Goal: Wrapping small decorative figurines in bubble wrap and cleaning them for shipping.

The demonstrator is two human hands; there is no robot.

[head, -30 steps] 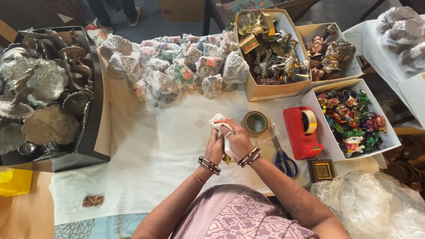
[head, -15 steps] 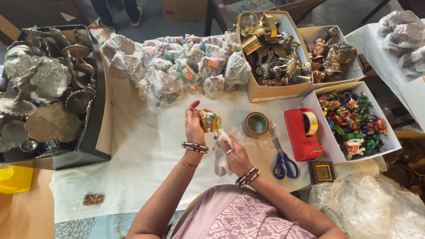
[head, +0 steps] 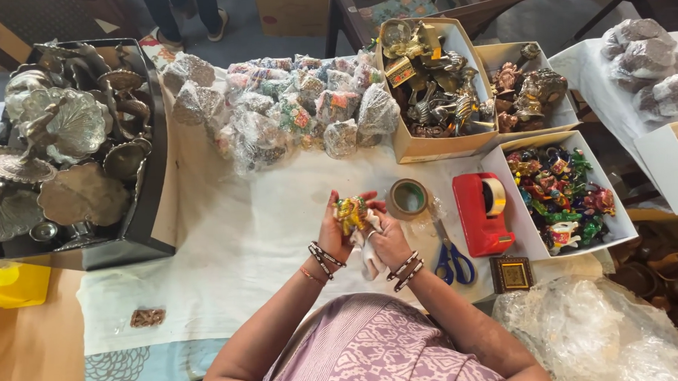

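Observation:
My left hand (head: 333, 230) holds a small, brightly painted figurine (head: 351, 212) above the white tablecloth (head: 227, 249). My right hand (head: 389, 240) touches the figurine's side and grips a white cloth (head: 369, 259) that hangs below it. Both wrists wear bangles. A roll of clear tape (head: 409, 198) lies just right of my hands, with blue-handled scissors (head: 453, 259) and a red tape dispenser (head: 483, 213) beyond it.
A pile of wrapped figurines (head: 297, 112) lies at the back. Boxes of brass figures (head: 433, 87), brown figures (head: 529, 91) and painted figurines (head: 564, 192) stand at right. A black crate of metal plates (head: 63, 149) fills the left. Bubble wrap (head: 597, 332) sits near right.
My hands have lifted the painted figurine out of the white cloth and brought it together between both hands; the cloth now hangs from my right hand.

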